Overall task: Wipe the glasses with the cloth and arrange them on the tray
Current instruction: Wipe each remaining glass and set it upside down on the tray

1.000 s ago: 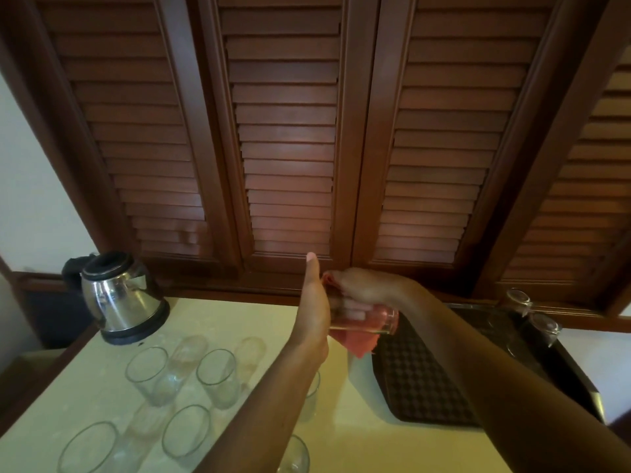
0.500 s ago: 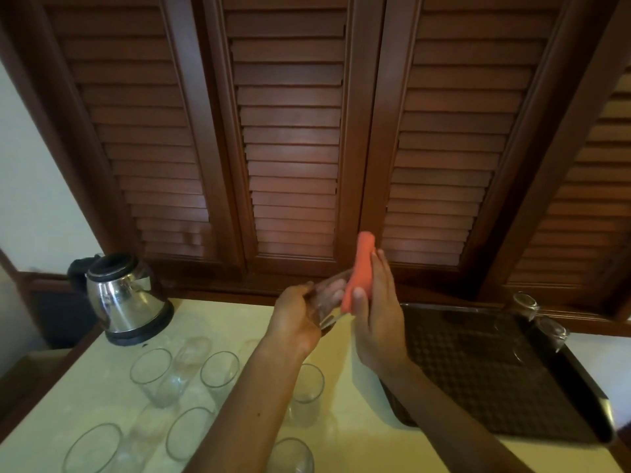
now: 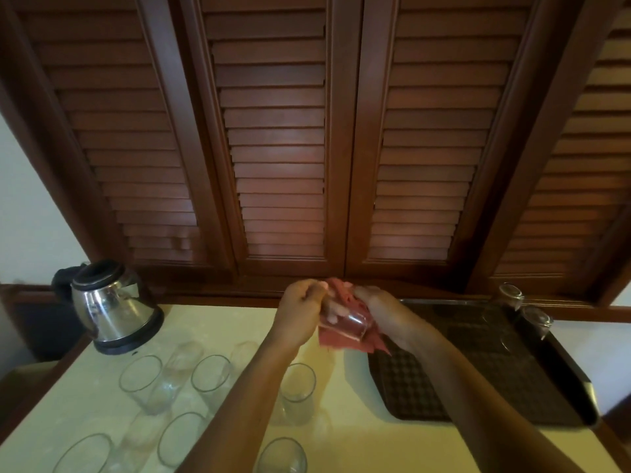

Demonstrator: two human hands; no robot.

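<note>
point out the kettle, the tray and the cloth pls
kettle (image 3: 112,307), head view, on its shiny steel body.
tray (image 3: 585,390), head view, on the near right rim.
cloth (image 3: 341,341), head view, on the pink fold hanging below the held glass.

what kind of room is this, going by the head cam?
Probably a hotel-room or home drinks station, not a full kitchen. An electric kettle stands on a pale counter beside many plain tumblers, with a dark serving tray to the right, below louvred wooden doors.
</note>
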